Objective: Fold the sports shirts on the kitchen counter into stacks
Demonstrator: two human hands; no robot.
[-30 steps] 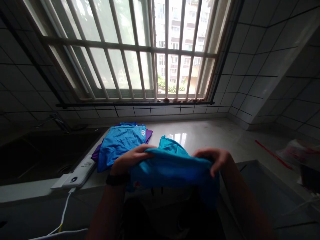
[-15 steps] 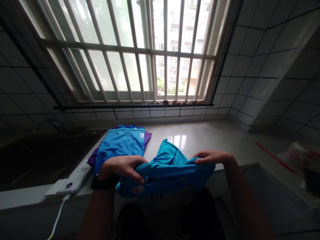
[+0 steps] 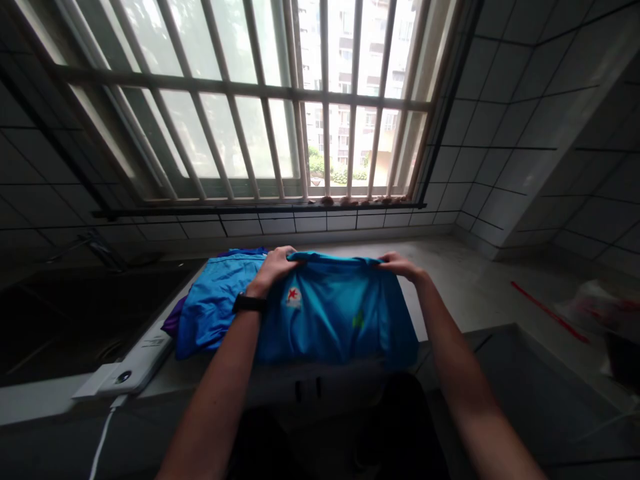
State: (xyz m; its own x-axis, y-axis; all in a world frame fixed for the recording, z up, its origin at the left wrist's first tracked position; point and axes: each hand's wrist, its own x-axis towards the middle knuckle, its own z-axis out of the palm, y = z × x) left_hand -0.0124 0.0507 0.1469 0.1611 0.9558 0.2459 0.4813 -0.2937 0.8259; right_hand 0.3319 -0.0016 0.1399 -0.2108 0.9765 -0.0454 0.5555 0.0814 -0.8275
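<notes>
Between my hands a blue shirt (image 3: 330,307) is stretched by its upper edge, its body hanging over the counter's front edge. A white patch with a red star and a small green mark show on its front. My left hand (image 3: 276,267), with a black band on the wrist, grips the edge near its left end. The right end is pinched by my right hand (image 3: 399,264). Just left of the shirt, partly behind my left arm, lies a pile of folded blue and purple clothes (image 3: 215,293).
A dark sink (image 3: 90,313) with a faucet (image 3: 100,250) is at the left. A white power strip (image 3: 131,367) with a cable lies on the counter's front edge. At the right are a red strip (image 3: 547,312) and a clear plastic bag (image 3: 595,307). A barred window (image 3: 260,97) stands behind.
Both hands have moved up and away from me with the shirt. It was bunched near the counter's front edge and now hangs spread out, its patch and green mark showing clearly.
</notes>
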